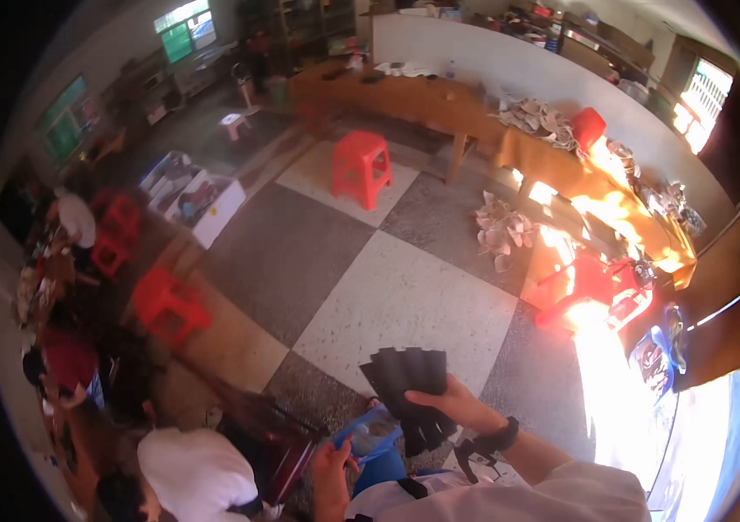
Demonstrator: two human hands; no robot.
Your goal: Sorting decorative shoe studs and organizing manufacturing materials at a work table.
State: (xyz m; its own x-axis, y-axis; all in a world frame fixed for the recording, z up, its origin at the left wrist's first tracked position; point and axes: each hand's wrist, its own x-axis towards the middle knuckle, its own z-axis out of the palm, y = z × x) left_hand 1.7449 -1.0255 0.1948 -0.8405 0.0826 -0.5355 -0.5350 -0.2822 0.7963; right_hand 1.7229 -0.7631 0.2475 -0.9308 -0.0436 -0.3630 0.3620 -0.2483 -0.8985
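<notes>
Tiled floor [409,304], strips [406,372] in right hand [465,407]

The black strips [406,372] look matt, the central red stool [356,160] smooth plastic.

A: Strips [405,374]?
B: Near-black; container [374,453] blue; wristband [502,433] black; sleeve [552,496] white; middle stool [358,165] bright red.
A: Floor [413,296]?
B: Checkered, dark grey against pale squares; long table [387,96] orange-brown; box [219,217] white; partition [474,56] white; far window [177,42] part green.
</notes>
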